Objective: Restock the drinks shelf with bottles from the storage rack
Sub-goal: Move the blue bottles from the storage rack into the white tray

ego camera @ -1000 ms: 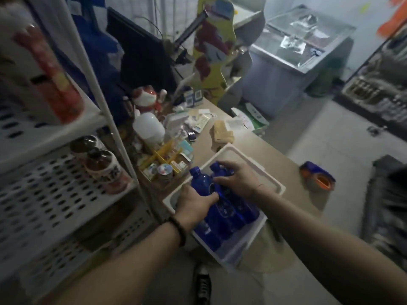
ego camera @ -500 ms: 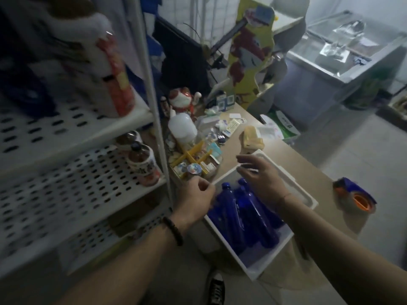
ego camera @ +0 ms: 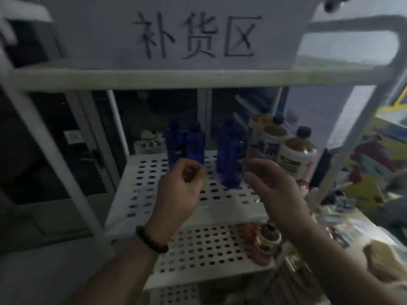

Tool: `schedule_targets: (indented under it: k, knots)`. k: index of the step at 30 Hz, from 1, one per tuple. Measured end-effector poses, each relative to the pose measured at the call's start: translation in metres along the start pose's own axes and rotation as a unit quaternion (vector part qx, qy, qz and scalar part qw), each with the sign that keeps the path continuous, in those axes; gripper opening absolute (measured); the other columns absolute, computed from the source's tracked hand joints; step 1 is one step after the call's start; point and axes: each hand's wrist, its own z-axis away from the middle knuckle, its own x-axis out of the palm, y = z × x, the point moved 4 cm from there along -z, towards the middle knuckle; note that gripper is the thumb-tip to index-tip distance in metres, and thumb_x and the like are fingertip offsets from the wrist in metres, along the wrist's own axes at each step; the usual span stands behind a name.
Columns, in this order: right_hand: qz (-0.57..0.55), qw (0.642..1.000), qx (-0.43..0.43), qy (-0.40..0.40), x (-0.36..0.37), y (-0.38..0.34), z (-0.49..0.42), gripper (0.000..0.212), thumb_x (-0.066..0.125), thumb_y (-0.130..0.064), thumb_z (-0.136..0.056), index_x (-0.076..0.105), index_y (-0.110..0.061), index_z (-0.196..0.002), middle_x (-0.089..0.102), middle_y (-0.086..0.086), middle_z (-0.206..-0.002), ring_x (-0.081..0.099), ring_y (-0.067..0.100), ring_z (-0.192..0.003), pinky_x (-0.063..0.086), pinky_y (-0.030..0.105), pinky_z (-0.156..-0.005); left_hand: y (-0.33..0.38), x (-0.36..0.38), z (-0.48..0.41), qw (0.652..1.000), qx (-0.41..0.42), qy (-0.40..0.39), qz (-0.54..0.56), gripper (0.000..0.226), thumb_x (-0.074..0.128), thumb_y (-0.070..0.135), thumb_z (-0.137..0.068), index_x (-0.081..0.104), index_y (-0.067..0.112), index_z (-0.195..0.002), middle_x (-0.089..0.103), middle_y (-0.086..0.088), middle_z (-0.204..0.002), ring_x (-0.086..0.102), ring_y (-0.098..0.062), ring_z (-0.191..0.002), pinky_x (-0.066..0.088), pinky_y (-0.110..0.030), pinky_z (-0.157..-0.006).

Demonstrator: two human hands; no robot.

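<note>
A white perforated storage rack [ego camera: 154, 190] fills the view, with a handwritten paper sign [ego camera: 176, 31] on its top rail. Several dark blue bottles [ego camera: 230, 155] stand upright on the middle shelf, in a left pair [ego camera: 193, 146] and a right cluster. My left hand [ego camera: 178, 194] hovers just in front of the left pair, fingers loosely curled, holding nothing. My right hand [ego camera: 273, 190] is spread open beside the right cluster, not touching it. The image is blurred.
Brown tea bottles with white labels [ego camera: 295, 157] stand at the shelf's right end. A small cat figurine [ego camera: 149, 142] sits behind the shelf. Another tea bottle [ego camera: 267, 238] rests on the lower shelf. A cluttered counter [ego camera: 374, 227] lies to the right.
My view has swung from the white bin of blue bottles on the counter up to the rack. Both hands have left the bin and now reach toward the middle shelf, empty.
</note>
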Motion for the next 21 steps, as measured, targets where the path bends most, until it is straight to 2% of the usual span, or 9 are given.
schedule_targets:
  k: [4,6,8,10,13,15,17,19,21]
  knots:
    - [0.027,0.998,-0.04,0.045,0.046,-0.001,-0.028,0.03,0.072,-0.017,-0.093,0.068,-0.027,-0.121,0.07,-0.008,-0.115,0.069,0.005,-0.102,0.059,0.03,-0.092,-0.026,-0.042,-0.037,0.998,0.014,0.065,-0.009,0.013,0.071,0.034,-0.098,0.061,0.031,-0.106,0.068,0.014,-0.103,0.065,0.003,-0.09,0.056,-0.022,-0.079]
    - [0.091,0.99,-0.062,0.086,0.057,0.006,-0.041,0.039,0.074,-0.024,-0.09,0.062,-0.033,-0.125,0.06,-0.002,-0.124,0.066,0.015,-0.104,0.059,0.031,-0.089,-0.039,-0.051,-0.057,0.996,0.024,0.081,-0.021,0.025,0.072,0.031,-0.097,0.054,0.03,-0.114,0.059,0.012,-0.113,0.059,0.001,-0.096,0.051,-0.024,-0.082]
    - [0.148,0.978,-0.068,0.129,0.064,0.012,-0.05,0.056,0.077,-0.024,-0.086,0.051,-0.034,-0.135,0.045,0.001,-0.135,0.057,0.02,-0.114,0.054,0.028,-0.093,-0.051,-0.053,-0.078,0.997,0.024,0.074,-0.029,0.041,0.074,0.031,-0.096,0.046,0.03,-0.126,0.049,0.008,-0.125,0.055,-0.008,-0.107,0.047,-0.026,-0.091]
    - [0.179,0.968,-0.055,0.165,0.068,0.018,-0.061,0.079,0.081,-0.021,-0.082,0.036,-0.033,-0.146,0.031,-0.002,-0.145,0.04,0.019,-0.131,0.04,0.03,-0.108,-0.062,-0.048,-0.104,0.998,0.03,0.048,-0.038,0.048,0.076,0.025,-0.093,0.047,0.029,-0.13,0.05,0.003,-0.132,0.053,-0.016,-0.12,0.047,-0.034,-0.103]
    - [0.163,0.975,-0.043,0.144,0.076,0.033,-0.079,0.102,0.087,-0.021,-0.078,0.021,-0.03,-0.155,0.025,-0.009,-0.158,0.027,0.013,-0.146,0.026,0.032,-0.12,-0.079,-0.038,-0.133,0.999,0.026,-0.011,-0.014,0.048,0.082,0.016,-0.085,0.052,0.035,-0.118,0.066,0.007,-0.119,0.066,-0.007,-0.105,0.056,-0.037,-0.095]
    - [0.093,0.989,-0.015,0.114,0.081,0.043,-0.088,0.097,0.086,-0.019,-0.079,0.024,-0.031,-0.152,0.031,-0.015,-0.155,0.033,0.004,-0.142,0.031,0.031,-0.12,-0.093,-0.03,-0.144,0.999,0.008,-0.046,-0.003,0.053,0.083,0.029,-0.085,0.055,0.036,-0.129,0.069,0.011,-0.12,0.067,0.0,-0.105,0.058,-0.036,-0.094]
    - [0.056,0.992,0.014,0.109,0.083,0.046,-0.09,0.084,0.083,-0.014,-0.082,0.029,-0.033,-0.143,0.044,-0.017,-0.141,0.047,-0.012,-0.12,0.042,0.02,-0.108,-0.099,-0.026,-0.143,0.999,0.003,-0.046,-0.007,0.056,0.082,0.04,-0.088,0.055,0.033,-0.136,0.07,0.014,-0.122,0.066,0.0,-0.107,0.056,-0.029,-0.091]
    - [0.022,0.993,0.022,0.118,0.081,0.045,-0.087,0.076,0.08,-0.009,-0.084,0.032,-0.033,-0.137,0.049,-0.026,-0.122,0.052,-0.027,-0.093,0.045,0.001,-0.086,-0.092,-0.029,-0.131,1.0,0.008,-0.012,-0.001,0.048,0.081,0.033,-0.092,0.054,0.03,-0.132,0.067,0.016,-0.118,0.064,0.003,-0.102,0.049,-0.019,-0.084]
    - [0.0,0.993,0.018,0.117,0.075,0.041,-0.077,0.075,0.083,-0.011,-0.082,0.037,-0.033,-0.137,0.052,-0.029,-0.123,0.052,-0.026,-0.102,0.043,0.002,-0.089,-0.076,-0.038,-0.106,0.999,0.016,0.047,-0.001,0.051,0.08,0.019,-0.092,0.051,0.029,-0.131,0.064,0.013,-0.116,0.06,0.002,-0.094,0.045,-0.019,-0.085]
